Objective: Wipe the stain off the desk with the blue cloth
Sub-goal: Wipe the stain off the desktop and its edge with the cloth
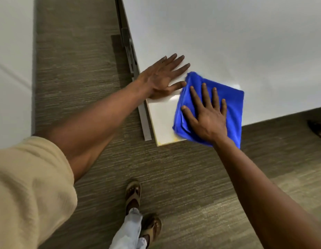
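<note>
The folded blue cloth (231, 103) lies on the near corner of the white desk (227, 42). My right hand (205, 112) presses flat on the cloth with fingers spread and straight. My left hand (163, 76) rests flat on the desk just left of the cloth, fingers straight, its thumb tip close to the cloth's edge. A faint yellowish stain (175, 139) shows at the desk's front edge, beside the cloth's lower left corner. Anything under the cloth is hidden.
The desk corner overhangs grey-brown carpet (174, 177). A metal rail (144, 119) runs along the desk's left edge. My sandalled feet (132, 194) stand below the corner. Another white surface (10, 69) lies at the far left.
</note>
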Demonstrator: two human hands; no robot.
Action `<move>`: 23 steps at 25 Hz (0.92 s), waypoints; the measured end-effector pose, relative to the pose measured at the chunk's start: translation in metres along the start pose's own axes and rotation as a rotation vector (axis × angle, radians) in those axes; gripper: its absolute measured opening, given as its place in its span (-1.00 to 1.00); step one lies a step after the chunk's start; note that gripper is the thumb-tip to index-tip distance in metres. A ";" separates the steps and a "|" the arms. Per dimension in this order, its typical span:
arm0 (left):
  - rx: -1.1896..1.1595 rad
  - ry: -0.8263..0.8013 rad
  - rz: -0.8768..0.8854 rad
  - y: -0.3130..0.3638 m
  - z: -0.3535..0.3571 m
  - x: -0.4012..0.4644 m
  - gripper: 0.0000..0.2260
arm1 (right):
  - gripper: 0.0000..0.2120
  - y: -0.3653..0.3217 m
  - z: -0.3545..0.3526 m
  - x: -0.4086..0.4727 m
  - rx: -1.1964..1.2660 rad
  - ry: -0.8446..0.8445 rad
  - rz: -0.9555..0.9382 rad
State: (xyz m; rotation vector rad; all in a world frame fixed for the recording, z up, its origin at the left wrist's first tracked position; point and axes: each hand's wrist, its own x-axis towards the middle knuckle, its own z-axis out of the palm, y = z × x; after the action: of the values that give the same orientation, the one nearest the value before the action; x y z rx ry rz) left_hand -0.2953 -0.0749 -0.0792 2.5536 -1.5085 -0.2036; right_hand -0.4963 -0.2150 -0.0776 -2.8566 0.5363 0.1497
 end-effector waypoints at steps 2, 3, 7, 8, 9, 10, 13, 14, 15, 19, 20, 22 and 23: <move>-0.041 0.050 -0.016 0.002 0.000 -0.006 -0.29 | -0.27 0.018 -0.005 -0.009 0.004 -0.085 -0.148; -0.053 0.069 -0.010 0.003 -0.002 -0.009 -0.30 | -0.25 0.025 -0.011 -0.005 0.018 -0.134 -0.146; -0.078 0.089 0.033 0.009 0.003 -0.016 -0.33 | -0.28 0.016 -0.011 0.018 0.041 -0.049 0.162; -0.083 0.088 0.009 0.010 0.004 -0.015 -0.32 | -0.29 0.004 -0.005 0.018 0.036 0.003 0.194; -0.092 0.091 -0.022 0.010 0.005 -0.014 -0.31 | -0.29 -0.007 0.002 0.014 0.027 0.042 0.181; -0.104 0.101 -0.042 0.011 0.006 -0.013 -0.30 | -0.29 -0.016 0.009 0.007 0.020 0.074 0.133; -0.116 0.163 -0.045 0.010 0.007 -0.013 -0.30 | -0.30 -0.007 0.020 -0.023 0.007 0.171 -0.078; -0.110 0.168 -0.049 0.009 0.007 -0.014 -0.31 | -0.31 0.003 0.019 -0.029 0.002 0.184 -0.121; -0.105 0.164 -0.060 0.009 0.008 -0.015 -0.31 | -0.32 0.014 0.016 -0.030 0.000 0.182 -0.126; -0.075 0.145 -0.075 0.012 0.008 -0.013 -0.31 | -0.36 0.010 0.007 -0.009 0.104 0.180 0.222; -0.075 0.145 -0.072 0.012 0.009 -0.012 -0.29 | -0.37 0.000 0.009 -0.008 0.103 0.169 0.251; -0.069 0.150 -0.076 0.009 0.010 -0.011 -0.28 | -0.38 -0.009 0.016 -0.015 0.060 0.176 0.137; -0.071 0.146 -0.078 0.007 0.011 -0.011 -0.27 | -0.39 -0.006 0.019 -0.024 0.033 0.169 0.040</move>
State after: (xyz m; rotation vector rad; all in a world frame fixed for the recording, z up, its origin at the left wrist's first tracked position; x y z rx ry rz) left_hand -0.3094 -0.0693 -0.0881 2.5135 -1.3271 -0.0767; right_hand -0.5177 -0.1961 -0.0913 -2.8430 0.6226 -0.0937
